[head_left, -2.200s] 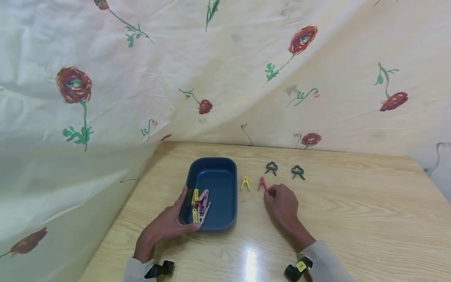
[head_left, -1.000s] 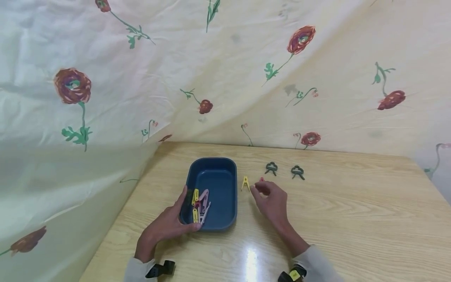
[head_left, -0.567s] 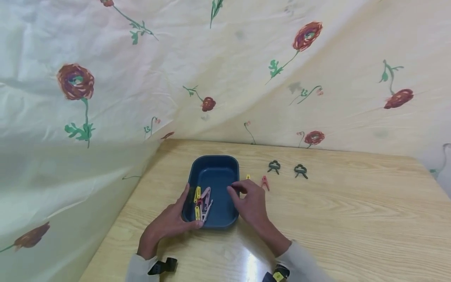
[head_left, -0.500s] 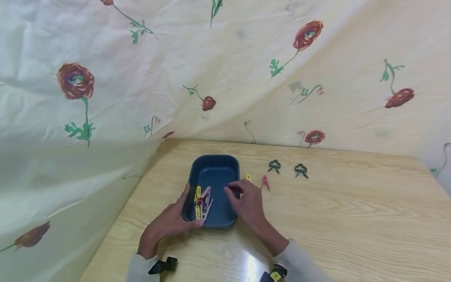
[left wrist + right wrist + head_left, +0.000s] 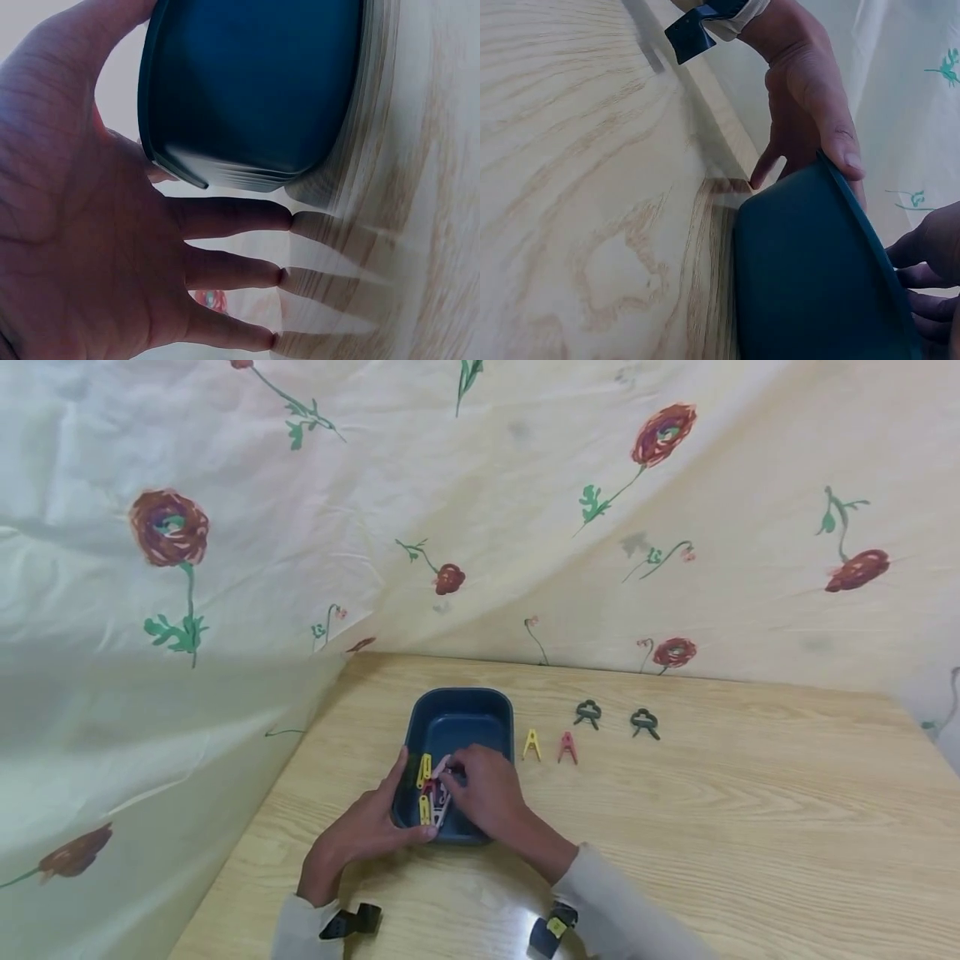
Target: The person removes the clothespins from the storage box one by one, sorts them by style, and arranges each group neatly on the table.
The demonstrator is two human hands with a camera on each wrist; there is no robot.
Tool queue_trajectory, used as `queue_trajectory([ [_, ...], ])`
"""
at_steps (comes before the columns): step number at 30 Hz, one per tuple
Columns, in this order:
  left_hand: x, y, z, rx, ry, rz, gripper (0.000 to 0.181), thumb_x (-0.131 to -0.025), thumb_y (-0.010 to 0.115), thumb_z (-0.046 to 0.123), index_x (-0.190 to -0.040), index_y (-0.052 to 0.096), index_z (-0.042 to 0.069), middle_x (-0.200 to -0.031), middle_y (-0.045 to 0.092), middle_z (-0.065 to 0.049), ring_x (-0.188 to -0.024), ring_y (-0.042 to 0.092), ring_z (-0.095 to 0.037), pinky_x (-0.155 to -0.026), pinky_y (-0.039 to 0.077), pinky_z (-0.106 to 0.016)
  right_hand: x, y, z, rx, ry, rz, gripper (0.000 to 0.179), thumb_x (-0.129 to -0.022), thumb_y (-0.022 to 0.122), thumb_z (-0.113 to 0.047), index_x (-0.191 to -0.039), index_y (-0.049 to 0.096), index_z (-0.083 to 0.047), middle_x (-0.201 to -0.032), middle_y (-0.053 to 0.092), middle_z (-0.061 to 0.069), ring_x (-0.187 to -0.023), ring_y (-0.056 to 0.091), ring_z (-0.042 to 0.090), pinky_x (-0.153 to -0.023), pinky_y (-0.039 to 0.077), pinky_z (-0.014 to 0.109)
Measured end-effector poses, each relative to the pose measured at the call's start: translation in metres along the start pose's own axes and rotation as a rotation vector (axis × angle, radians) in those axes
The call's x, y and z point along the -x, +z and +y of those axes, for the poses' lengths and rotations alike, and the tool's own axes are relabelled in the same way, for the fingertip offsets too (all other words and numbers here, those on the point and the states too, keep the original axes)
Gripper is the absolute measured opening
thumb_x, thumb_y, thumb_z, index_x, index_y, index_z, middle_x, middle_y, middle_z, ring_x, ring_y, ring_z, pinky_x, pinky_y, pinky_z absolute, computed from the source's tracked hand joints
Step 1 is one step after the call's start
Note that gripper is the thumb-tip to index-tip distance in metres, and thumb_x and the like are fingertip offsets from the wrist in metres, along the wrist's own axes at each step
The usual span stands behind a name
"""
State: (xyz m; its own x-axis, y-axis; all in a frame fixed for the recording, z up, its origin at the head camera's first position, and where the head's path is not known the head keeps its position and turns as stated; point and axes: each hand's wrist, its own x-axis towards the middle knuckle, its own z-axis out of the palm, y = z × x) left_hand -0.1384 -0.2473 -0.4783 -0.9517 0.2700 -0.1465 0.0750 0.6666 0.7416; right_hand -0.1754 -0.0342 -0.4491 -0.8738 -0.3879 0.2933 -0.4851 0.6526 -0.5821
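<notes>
A dark blue plastic tray (image 5: 501,710) stands on the table. My left hand (image 5: 365,823) holds its near left corner, thumb over the rim; in the left wrist view the other fingers (image 5: 232,268) are spread straight beside it. Inside lie yellow clothespins (image 5: 425,810), a partly hidden red one (image 5: 428,787) and pale lilac ones (image 5: 437,814). My right hand (image 5: 487,789) reaches in over the right rim, thumb and forefinger pinching the upper lilac clothespin (image 5: 441,767). The right wrist view hides that pinch behind the tray wall (image 5: 810,262).
Right of the tray a yellow clothespin (image 5: 532,744) and a red clothespin (image 5: 567,747) stand on the wooden table (image 5: 712,793). Behind them are two dark green clips, a left one (image 5: 588,713) and a right one (image 5: 644,722). Flowered cloth (image 5: 510,510) hangs at the back and left.
My right hand has let go of the red clothespin on the table and moved left, past the yellow one, into the tray. My left hand has kept its hold on the tray.
</notes>
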Motion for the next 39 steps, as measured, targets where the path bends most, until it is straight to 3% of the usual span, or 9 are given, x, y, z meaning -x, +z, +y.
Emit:
queue_trajectory([
  [6,0.0,-0.001,0.003,0.006,0.008,-0.005,0.119,-0.081,0.08,0.051,-0.162,-0.002,0.019,-0.134,0.056,-0.019,-0.094,0.057,-0.019,-0.089,0.046,-0.042,-0.005,0.007,-0.004,0.007,0.0,-0.035,0.011,-0.09,0.075,-0.022,-0.093,0.077,-0.012,-0.082,0.065,-0.004,-0.072,0.054,0.009,-0.063,0.046,0.027],
  [13,0.0,-0.001,0.002,0.015,0.028,-0.007,0.118,-0.082,0.079,0.049,-0.161,-0.002,0.017,-0.124,0.061,-0.016,-0.089,0.058,-0.018,-0.085,0.047,-0.039,-0.018,0.016,-0.008,0.175,-0.04,-0.1,0.014,-0.09,0.074,-0.022,-0.084,0.077,-0.01,-0.072,0.056,-0.002,-0.064,0.048,0.01,-0.053,0.043,0.025],
  [21,0.003,0.001,0.0,0.028,0.042,-0.005,0.119,-0.081,0.079,0.051,-0.161,-0.003,0.017,-0.123,0.061,-0.015,-0.094,0.058,-0.019,-0.089,0.046,-0.042,-0.03,0.023,-0.01,0.31,-0.076,-0.136,0.024,-0.087,0.073,-0.019,-0.065,0.065,-0.012,-0.064,0.048,-0.001,-0.057,0.046,0.012,-0.049,0.042,0.027],
  [26,0.003,0.001,-0.001,0.019,0.049,0.006,0.119,-0.081,0.079,0.051,-0.161,-0.001,0.017,-0.129,0.058,-0.017,-0.097,0.058,-0.019,-0.091,0.045,-0.044,-0.035,0.032,-0.007,0.342,-0.075,-0.135,0.024,-0.087,0.075,-0.023,-0.068,0.067,-0.01,-0.066,0.052,0.001,-0.058,0.049,0.014,-0.05,0.046,0.029],
  [33,0.001,0.002,-0.003,0.005,0.057,0.008,0.119,-0.081,0.078,0.053,-0.161,-0.002,0.018,-0.149,0.043,-0.023,-0.111,0.057,-0.023,-0.096,0.045,-0.047,-0.036,0.043,-0.004,0.365,-0.069,-0.104,0.026,-0.085,0.079,-0.031,-0.073,0.072,-0.008,-0.072,0.059,0.005,-0.063,0.053,0.017,-0.054,0.05,0.034],
  [39,0.001,0.001,-0.002,-0.012,0.051,0.014,0.119,-0.081,0.077,0.055,-0.161,-0.002,0.018,-0.156,0.033,-0.021,-0.119,0.056,-0.027,-0.097,0.045,-0.048,-0.039,0.049,-0.002,0.353,-0.093,-0.076,0.026,-0.086,0.077,-0.028,-0.068,0.069,-0.011,-0.069,0.056,0.002,-0.062,0.051,0.017,-0.063,0.051,0.039],
])
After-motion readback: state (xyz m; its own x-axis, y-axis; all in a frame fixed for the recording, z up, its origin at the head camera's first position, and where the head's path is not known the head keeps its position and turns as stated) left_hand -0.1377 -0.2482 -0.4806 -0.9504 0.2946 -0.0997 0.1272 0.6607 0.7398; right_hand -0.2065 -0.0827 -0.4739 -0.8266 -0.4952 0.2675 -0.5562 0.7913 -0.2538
